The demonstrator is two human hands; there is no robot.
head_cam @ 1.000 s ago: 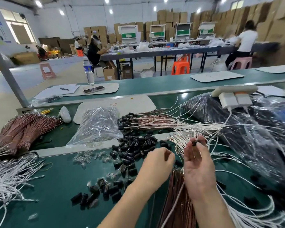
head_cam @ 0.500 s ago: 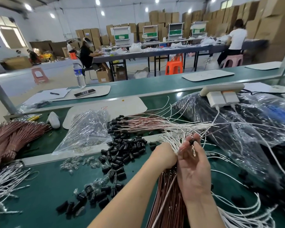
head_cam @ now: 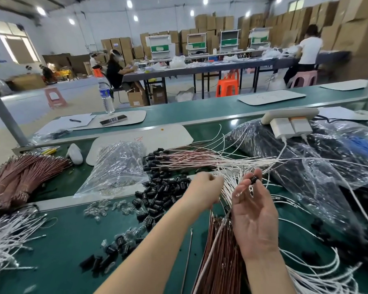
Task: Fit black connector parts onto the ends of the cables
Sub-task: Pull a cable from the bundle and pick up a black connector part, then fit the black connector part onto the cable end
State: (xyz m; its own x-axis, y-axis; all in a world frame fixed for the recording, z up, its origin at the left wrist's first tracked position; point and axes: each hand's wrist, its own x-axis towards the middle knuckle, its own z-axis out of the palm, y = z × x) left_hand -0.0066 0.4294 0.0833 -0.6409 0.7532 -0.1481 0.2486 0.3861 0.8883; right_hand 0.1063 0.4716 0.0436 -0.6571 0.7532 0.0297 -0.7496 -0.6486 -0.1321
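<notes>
From the head camera: pinches one black connector [head_cam: 254, 179] in the right hand [head_cam: 254, 217], now drawn apart from the left hand [head_cam: 202, 188], no longer touching as half a second ago. Curls the left hand round the white cables [head_cam: 232, 181], so probably readies the next fitting. Holds the connector just above these cables, long axis seemingly left-right, open end unclear.

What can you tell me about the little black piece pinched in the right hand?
The black connector part is a small, stubby, dark cylinder, plastic by its look, slightly glossy. The right hand pinches it between thumb and fingertips, up above the green bench, beside the white cables gripped by the left hand.
</notes>
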